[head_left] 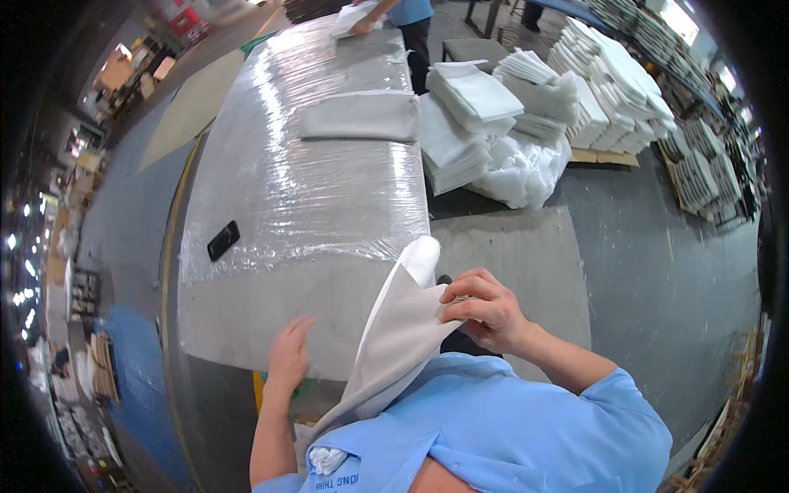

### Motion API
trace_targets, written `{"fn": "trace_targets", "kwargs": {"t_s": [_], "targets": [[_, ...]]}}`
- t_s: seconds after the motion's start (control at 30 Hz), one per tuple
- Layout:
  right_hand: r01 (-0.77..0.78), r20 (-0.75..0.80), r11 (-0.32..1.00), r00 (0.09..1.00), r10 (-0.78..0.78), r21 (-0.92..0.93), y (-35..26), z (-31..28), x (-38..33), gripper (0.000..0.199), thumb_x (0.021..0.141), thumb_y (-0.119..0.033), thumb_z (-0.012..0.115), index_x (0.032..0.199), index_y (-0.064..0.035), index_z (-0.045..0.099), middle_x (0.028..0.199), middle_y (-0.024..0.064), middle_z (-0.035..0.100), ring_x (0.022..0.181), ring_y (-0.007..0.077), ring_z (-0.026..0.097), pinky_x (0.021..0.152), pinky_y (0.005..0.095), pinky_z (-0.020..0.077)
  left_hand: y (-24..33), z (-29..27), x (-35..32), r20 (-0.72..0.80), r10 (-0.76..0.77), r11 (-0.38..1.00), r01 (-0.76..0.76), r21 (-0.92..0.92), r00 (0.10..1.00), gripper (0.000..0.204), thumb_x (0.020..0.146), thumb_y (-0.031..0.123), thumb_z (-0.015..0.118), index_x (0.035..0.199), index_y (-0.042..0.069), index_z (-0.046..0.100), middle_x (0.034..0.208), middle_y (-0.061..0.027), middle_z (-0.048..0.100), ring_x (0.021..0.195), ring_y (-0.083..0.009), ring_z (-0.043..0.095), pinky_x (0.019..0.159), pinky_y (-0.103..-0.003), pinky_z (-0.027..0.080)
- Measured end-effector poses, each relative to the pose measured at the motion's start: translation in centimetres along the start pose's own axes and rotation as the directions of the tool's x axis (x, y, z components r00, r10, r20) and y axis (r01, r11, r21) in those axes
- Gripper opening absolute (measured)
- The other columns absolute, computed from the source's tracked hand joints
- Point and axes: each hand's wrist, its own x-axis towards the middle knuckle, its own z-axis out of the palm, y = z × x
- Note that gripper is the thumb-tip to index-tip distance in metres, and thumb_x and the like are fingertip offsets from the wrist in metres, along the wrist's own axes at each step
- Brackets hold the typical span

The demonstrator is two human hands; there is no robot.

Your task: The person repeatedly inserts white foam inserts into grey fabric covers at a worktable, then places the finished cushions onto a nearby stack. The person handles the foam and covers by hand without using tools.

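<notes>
My right hand (486, 311) grips the upper right edge of a grey-beige fabric piece (397, 322), thumb and fingers closed on it. The piece hangs at a slant in front of my body, its white underside turned out along the left edge and at the top. Its lower end runs down against my shirt. To the left of the fabric, my left hand (289, 352) is held over the table's near edge, fingers stretched out and holding nothing. The table (246, 308) has a grey-beige top, mostly covered by clear plastic film (329, 193).
A black phone (223, 240) lies on the table's left side. Farther back lies a folded grey-beige piece (362, 117). A co-worker's hand (362, 27) touches white material at the far end. Right of the table stand stacks of white sheets (472, 92) and a clear plastic bundle (526, 171).
</notes>
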Motion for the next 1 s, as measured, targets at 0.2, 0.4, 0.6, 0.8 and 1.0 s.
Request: {"fn": "trace_targets", "kwargs": {"t_s": [0.2,0.4,0.6,0.8,1.0], "targets": [[0.011,-0.08,1.0,0.997,-0.012,-0.007,-0.7,0.3,0.3,0.036,0.07,0.002,0.083,0.099,-0.017,0.075,0.116,0.0018,0.066,0.11,0.0288,0.061,0.09,0.0409,0.0559,15.7,1.0,12.3,0.265,0.472,0.874,-0.486,-0.015,0.841,0.051,0.081,-0.008,0.053,0.126,0.01,0.069,0.162,-0.0124,0.043,0.156,-0.0402,0.028,0.128,-0.053,0.022],[0.141,-0.13,0.99,0.981,-0.141,-0.009,-1.5,-0.1,0.1,0.033,0.076,-0.002,0.084,0.105,-0.0172,0.076,0.119,0.004,0.066,0.114,0.0289,0.061,0.094,0.0406,0.0541,17.9,1.3,15.3,0.465,0.615,0.704,-0.709,0.041,0.637,0.027,0.075,-0.003,0.059,0.1,0.005,0.065,0.152,-0.014,0.048,0.155,-0.0418,0.025,0.129,-0.056,0.019],[-0.191,-0.07,0.567,0.911,0.406,0.801,1.5,-1.1,-1.6,0.035,0.101,-0.022,0.068,0.133,-0.0059,0.068,0.132,0.0079,0.067,0.123,0.02,0.06,0.108,0.0395,0.046,18.7,-0.5,15.5,0.413,0.692,0.69,-0.711,-0.137,0.592,0.02,0.07,0.0,0.06,0.089,0.005,0.062,0.095,-0.0147,0.061,0.11,-0.0381,0.057,0.117,-0.054,0.038],[-0.632,0.508,0.138,0.717,0.478,0.763,9.1,3.4,-2.2,0.039,0.112,-0.033,0.052,0.131,-0.0049,0.069,0.127,0.0047,0.069,0.118,0.0156,0.062,0.103,0.0349,0.0493,18.7,0.0,15.3,0.368,0.685,0.724,-0.643,-0.247,0.629,0.015,0.071,-0.001,0.059,0.085,0.004,0.062,0.084,-0.0136,0.06,0.085,-0.0356,0.061,0.078,-0.046,0.051],[-0.731,0.768,-0.238,0.592,0.243,0.639,9.6,6.8,-2.8,0.042,0.11,-0.036,0.056,0.137,-0.0055,0.065,0.132,0.0048,0.068,0.122,0.0153,0.064,0.106,0.0353,0.05,18.7,0.0,14.8,0.381,0.577,0.813,-0.463,-0.353,0.722,0.016,0.075,-0.005,0.056,0.089,0.001,0.063,0.082,-0.0135,0.06,0.075,-0.0302,0.059,0.068,-0.039,0.048]]}}
